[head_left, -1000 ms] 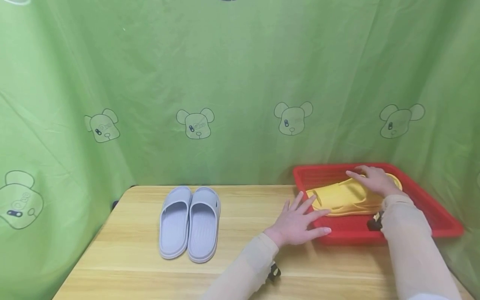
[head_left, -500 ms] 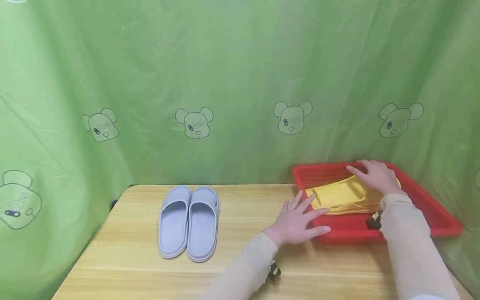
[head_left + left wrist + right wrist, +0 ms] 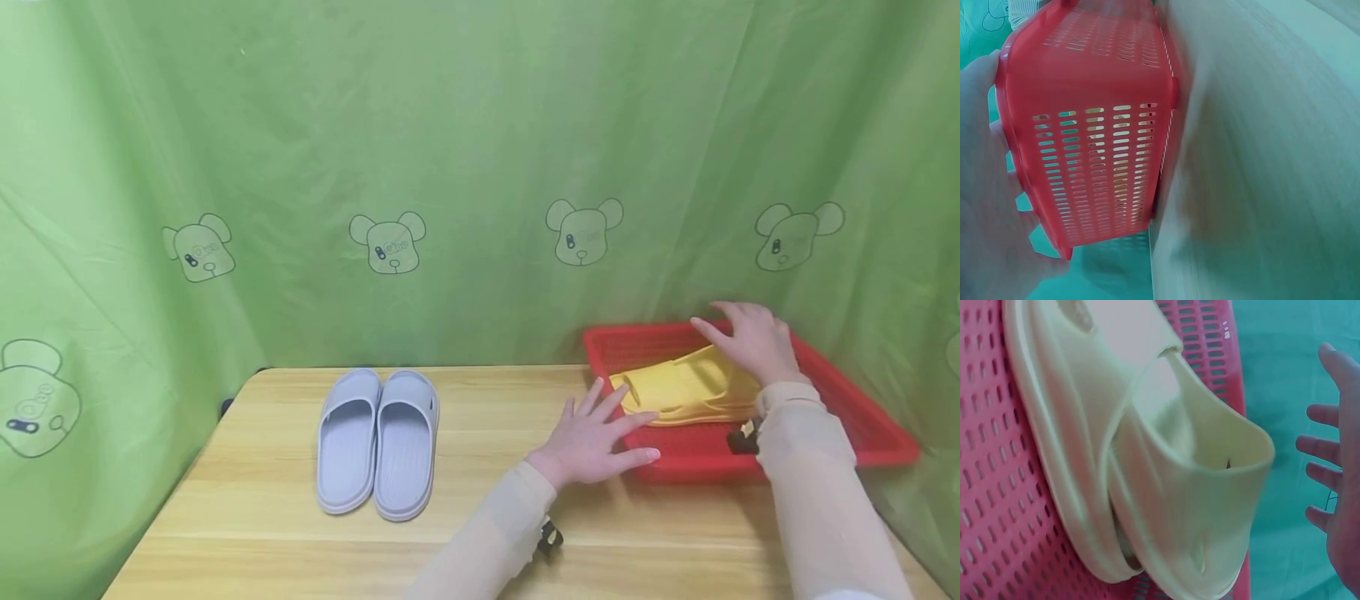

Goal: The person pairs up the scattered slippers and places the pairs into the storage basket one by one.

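A pair of yellow slippers (image 3: pixel 671 387) lies in the red plastic basket (image 3: pixel 693 446) on the right of the table, one slipper overlapping the other. The right hand (image 3: pixel 759 340) is raised over their right end, fingers apart and holding nothing. In the right wrist view, a gap shows between the slippers (image 3: pixel 1197 506) and the fingertips. With its fingers spread, the left hand (image 3: pixel 585 442) rests at the basket's near left corner. The left wrist view has the fingers (image 3: pixel 1007 181) along the rim, beside the slotted basket wall (image 3: pixel 1094 87).
Two grey slippers (image 3: pixel 347 458) stand side by side on the left part of the wooden table (image 3: pixel 247 500), toes toward the back. A green curtain (image 3: pixel 480 167) printed with bear heads hangs behind and at both sides.
The right hand has risen off the yellow slippers, up and slightly back toward the basket's far rim. The left hand stays at the basket corner, and the slippers lie where they were.
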Tool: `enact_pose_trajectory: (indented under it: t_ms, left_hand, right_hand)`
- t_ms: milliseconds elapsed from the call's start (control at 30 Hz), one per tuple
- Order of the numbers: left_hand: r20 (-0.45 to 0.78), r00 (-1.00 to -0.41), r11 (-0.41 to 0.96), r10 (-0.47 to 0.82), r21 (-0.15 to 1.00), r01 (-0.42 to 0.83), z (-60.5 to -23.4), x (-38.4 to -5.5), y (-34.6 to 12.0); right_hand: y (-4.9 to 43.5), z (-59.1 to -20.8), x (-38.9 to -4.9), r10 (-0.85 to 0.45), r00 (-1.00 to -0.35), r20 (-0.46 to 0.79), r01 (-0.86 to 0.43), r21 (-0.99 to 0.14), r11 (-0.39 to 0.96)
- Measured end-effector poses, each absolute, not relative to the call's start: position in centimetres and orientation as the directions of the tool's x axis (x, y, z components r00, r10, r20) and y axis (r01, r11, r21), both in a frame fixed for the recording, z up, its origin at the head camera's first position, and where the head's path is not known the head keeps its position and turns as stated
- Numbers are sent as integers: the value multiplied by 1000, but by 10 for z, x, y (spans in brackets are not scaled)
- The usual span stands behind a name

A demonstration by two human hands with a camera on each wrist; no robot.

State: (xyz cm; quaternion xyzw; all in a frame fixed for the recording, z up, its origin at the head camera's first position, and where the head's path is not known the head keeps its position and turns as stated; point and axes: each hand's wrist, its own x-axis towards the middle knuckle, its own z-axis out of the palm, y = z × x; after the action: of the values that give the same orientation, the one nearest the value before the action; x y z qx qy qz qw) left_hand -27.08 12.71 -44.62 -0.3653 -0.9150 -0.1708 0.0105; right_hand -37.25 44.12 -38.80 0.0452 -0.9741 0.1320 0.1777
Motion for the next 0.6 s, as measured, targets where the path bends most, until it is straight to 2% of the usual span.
enact_pose_trajectory:
  t_ms: [600]
  left_hand:
    - [86,-746,714,660,239,659,-436,-268,127]
  right_hand:
    - [447,-377,-370,-48,-934,353,-125,-198,972]
